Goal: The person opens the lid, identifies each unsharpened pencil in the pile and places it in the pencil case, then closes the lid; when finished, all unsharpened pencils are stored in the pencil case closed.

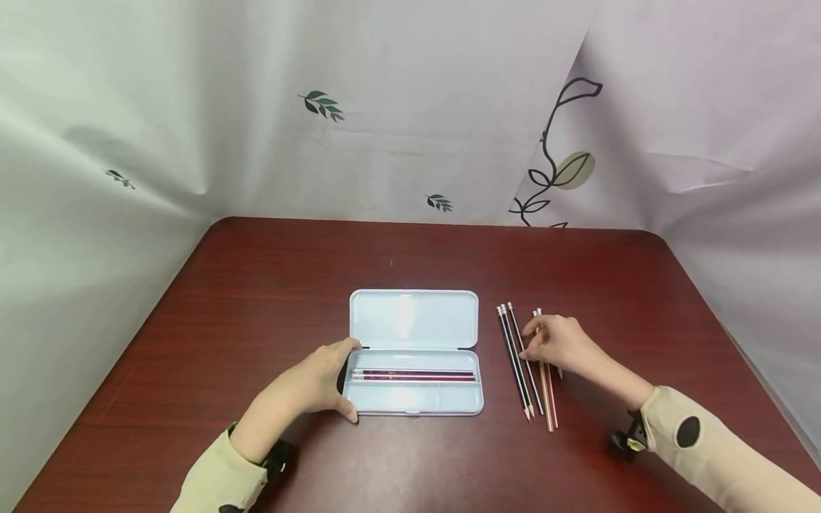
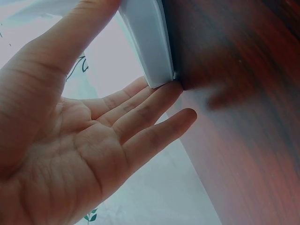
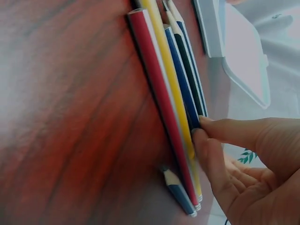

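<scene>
An open pale blue pencil case [image 1: 413, 400] lies mid-table, its lid [image 1: 413, 318] folded back, with two red pencils [image 1: 413, 375] in the tray. My left hand [image 1: 346, 379] spans the case's left end, thumb at the front corner and straight fingers at the hinge end; the left wrist view shows the open palm [image 2: 140, 117] against the case [image 2: 147, 42]. To the right lie several loose pencils [image 1: 521, 377]. My right hand [image 1: 529, 340] rests on them. In the right wrist view its thumb and forefinger [image 3: 199, 129] pinch the dark blue pencil [image 3: 180, 79], beside a red one [image 3: 159, 93].
The dark red wooden table [image 1: 256, 285] has rounded far corners. Pale curtains with leaf prints [image 1: 321, 105] close it in at the back and both sides. A short pencil tip [image 3: 176, 190] pokes out from under the loose row.
</scene>
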A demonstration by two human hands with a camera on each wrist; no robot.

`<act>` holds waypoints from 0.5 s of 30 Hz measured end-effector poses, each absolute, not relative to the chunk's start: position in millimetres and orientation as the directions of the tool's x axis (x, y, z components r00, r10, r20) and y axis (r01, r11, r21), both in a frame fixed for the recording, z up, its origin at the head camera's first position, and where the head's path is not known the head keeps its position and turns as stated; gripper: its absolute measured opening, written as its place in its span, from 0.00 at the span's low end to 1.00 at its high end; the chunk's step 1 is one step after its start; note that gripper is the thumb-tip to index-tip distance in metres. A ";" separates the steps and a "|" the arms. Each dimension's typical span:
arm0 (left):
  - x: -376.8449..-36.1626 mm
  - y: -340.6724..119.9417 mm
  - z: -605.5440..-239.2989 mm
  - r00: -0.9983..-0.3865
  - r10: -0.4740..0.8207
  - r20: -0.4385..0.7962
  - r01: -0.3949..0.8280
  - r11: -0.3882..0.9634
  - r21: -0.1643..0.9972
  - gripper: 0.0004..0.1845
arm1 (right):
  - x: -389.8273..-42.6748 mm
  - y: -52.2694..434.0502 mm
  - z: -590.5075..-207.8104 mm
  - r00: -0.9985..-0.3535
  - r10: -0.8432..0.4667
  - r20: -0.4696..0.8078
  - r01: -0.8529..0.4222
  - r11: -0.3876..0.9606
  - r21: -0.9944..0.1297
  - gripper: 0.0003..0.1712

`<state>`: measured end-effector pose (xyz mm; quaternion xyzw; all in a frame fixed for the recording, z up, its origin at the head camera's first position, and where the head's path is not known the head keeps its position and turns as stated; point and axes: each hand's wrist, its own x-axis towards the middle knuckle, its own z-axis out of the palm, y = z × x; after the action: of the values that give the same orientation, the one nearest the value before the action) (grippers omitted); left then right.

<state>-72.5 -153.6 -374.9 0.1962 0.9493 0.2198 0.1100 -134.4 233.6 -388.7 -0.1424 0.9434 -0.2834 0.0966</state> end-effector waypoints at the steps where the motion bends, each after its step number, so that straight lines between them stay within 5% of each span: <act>1: -72.4 -153.6 -375.0 -0.900 0.418 -0.125 0.321 0.827 0.461 0.50 | -134.7 232.6 -388.1 -0.941 -0.318 -0.117 -0.203 0.804 -0.559 0.17; 8: -72.3 -153.1 -373.7 -0.907 0.387 -0.164 0.277 0.844 0.459 0.51 | -140.2 223.1 -382.2 -0.921 -0.330 -0.207 -0.184 0.836 -0.517 0.16; 15: -71.9 -152.1 -372.9 -0.909 0.379 -0.174 0.265 0.847 0.461 0.51 | -147.6 217.7 -376.5 -0.886 -0.286 -0.366 -0.027 0.819 -0.573 0.12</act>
<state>-71.9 -152.1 -372.9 0.1690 0.9522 0.2187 0.1302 -147.6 217.7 -376.5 -0.0844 0.9271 -0.2888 0.2235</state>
